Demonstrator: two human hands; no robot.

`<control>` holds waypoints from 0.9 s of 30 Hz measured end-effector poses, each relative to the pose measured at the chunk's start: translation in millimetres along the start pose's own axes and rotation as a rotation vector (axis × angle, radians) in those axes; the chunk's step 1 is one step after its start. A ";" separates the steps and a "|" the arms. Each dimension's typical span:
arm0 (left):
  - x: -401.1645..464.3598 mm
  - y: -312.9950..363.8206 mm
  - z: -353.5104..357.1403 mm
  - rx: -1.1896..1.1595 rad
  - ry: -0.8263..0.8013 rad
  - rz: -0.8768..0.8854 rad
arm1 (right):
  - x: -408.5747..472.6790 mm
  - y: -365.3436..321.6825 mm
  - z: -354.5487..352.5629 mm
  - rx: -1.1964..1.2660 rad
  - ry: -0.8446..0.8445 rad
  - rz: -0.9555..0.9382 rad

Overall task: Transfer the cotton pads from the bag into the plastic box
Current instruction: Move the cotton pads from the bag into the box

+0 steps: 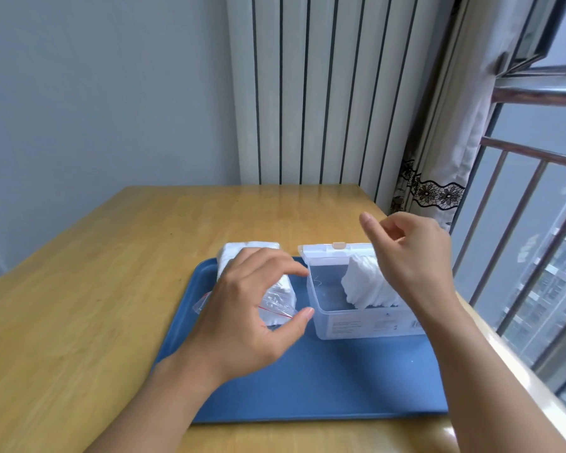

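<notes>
While both hands hovered empty over the blue tray (307, 387), one stack of cotton pads (366, 286) already sat in the right end of the plastic box (356, 325), leaning, not flat. More pads were in the clear bag (275, 289), lying on the tray just left of the box, far end hanging over the tray rim onto the desk (79, 289).

Risks, my read:
- the leaning stack could topple or fan out if the next batch is pushed in beside it;
- the bag is slick film, so a one-handed pull could drag it off the tray or spill pads;
- the lid (334, 248) stood open at the far side; a knock could drop it shut.

Left hand (255, 308) was above the bag's near end, fingers (294, 269) and thumb spread in a wide C, holding nothing. Right hand (415, 250) was raised over the box's right end, index extended, other fingers loosely curled, empty.
</notes>
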State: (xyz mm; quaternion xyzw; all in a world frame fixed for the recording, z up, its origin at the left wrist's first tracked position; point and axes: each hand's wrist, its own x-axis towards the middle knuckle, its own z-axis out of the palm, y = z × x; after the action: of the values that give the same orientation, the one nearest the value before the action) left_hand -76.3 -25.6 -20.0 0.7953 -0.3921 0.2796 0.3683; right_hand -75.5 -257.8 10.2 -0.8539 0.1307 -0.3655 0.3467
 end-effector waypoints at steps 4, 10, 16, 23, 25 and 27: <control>1.5 -14.4 -18.2 0.102 -0.096 -0.097 | -8.1 -11.0 -0.9 0.302 -0.503 0.146; -1.7 -32.5 -30.7 0.244 -0.244 -0.204 | -13.4 1.8 18.1 -0.018 -0.527 -0.043; 4.7 -32.1 -32.4 0.172 0.133 -0.300 | -50.6 -46.4 6.4 0.390 -0.361 -0.497; 6.0 -23.2 -26.5 0.103 0.218 -0.212 | -78.1 -41.0 45.9 -0.367 -0.248 -0.802; 5.2 -21.8 -25.1 0.054 0.227 -0.185 | -78.7 -38.2 53.4 -0.462 -0.255 -0.730; 4.8 -20.4 -22.4 -0.032 0.231 -0.157 | -80.8 -35.7 59.0 -0.471 -0.262 -0.664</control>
State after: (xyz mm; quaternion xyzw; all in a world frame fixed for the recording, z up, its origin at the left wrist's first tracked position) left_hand -60.3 -0.9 -11.2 0.7802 -0.2880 0.3332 0.4442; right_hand -90.9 -164.0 -37.4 -0.9446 -0.1167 -0.3061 0.0194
